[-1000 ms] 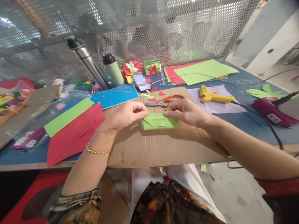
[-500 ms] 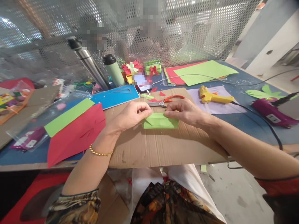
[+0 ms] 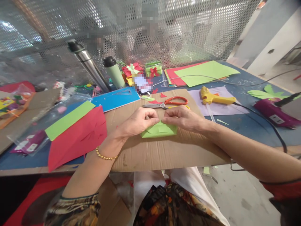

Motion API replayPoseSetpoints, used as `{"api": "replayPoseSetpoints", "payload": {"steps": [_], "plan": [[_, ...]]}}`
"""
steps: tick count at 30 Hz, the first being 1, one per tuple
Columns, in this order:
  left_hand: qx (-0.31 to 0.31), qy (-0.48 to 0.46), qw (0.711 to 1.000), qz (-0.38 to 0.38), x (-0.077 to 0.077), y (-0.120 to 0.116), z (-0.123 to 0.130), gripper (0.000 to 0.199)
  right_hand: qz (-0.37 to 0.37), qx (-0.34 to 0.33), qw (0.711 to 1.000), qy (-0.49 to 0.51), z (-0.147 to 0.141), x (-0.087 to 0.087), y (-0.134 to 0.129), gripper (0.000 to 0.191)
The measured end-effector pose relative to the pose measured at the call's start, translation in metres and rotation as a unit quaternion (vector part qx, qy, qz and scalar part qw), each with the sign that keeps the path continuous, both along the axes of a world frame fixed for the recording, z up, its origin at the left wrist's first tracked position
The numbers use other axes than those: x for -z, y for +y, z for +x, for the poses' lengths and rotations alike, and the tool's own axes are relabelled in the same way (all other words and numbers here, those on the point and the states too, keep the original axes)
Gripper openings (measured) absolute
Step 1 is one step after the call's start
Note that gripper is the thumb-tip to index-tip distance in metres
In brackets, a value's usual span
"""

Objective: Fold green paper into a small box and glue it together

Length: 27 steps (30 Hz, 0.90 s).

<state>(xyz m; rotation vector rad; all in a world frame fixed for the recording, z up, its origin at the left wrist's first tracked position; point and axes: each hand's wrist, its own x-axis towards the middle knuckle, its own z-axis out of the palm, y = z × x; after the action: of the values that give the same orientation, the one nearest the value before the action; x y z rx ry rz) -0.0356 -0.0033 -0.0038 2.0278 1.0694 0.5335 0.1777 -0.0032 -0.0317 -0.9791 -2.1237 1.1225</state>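
A folded light-green paper piece (image 3: 160, 130) rests on the brown cardboard (image 3: 150, 153) in front of me. My left hand (image 3: 141, 120) pinches its upper edge left of the middle, thumb and forefinger closed on it. Close beside it, my right hand (image 3: 182, 117) grips the same edge from the right, and the two hands' fingertips almost touch. Orange-handled scissors (image 3: 175, 100) lie just behind my hands, with the blades pointing left. Part of a yellow handle shows above my right hand.
A yellow glue gun (image 3: 217, 96) lies on purple paper to the right, near a magenta power strip (image 3: 277, 114). Red paper (image 3: 77, 138), a blue board (image 3: 115, 99), a steel flask (image 3: 91, 67) and a green bottle (image 3: 115, 72) stand or lie left.
Both hands have moved slightly nearer to me with the green paper, and their fingertips have come closer together. More of the scissors now shows behind them.
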Motion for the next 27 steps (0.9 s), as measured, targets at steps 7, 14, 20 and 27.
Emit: {"api": "replayPoseSetpoints", "payload": {"steps": [7, 14, 20, 27], "plan": [[-0.024, 0.014, 0.999, 0.021, -0.007, -0.002, -0.009, 0.020, 0.061, 0.009, 0.998, -0.024, 0.008, 0.001, 0.010, 0.061], [-0.015, 0.011, 0.999, 0.029, -0.004, 0.000, -0.009, 0.020, 0.072, 0.008, 0.996, -0.045, 0.008, 0.002, 0.011, 0.050], [-0.011, 0.006, 1.000, -0.002, -0.005, 0.000, -0.008, 0.020, 0.079, 0.001, 0.995, -0.057, 0.011, 0.002, 0.011, 0.047], [0.013, -0.002, 1.000, -0.012, 0.001, -0.004, 0.005, 0.028, 0.061, -0.024, 0.996, -0.056, 0.008, 0.000, 0.006, 0.058]]}}
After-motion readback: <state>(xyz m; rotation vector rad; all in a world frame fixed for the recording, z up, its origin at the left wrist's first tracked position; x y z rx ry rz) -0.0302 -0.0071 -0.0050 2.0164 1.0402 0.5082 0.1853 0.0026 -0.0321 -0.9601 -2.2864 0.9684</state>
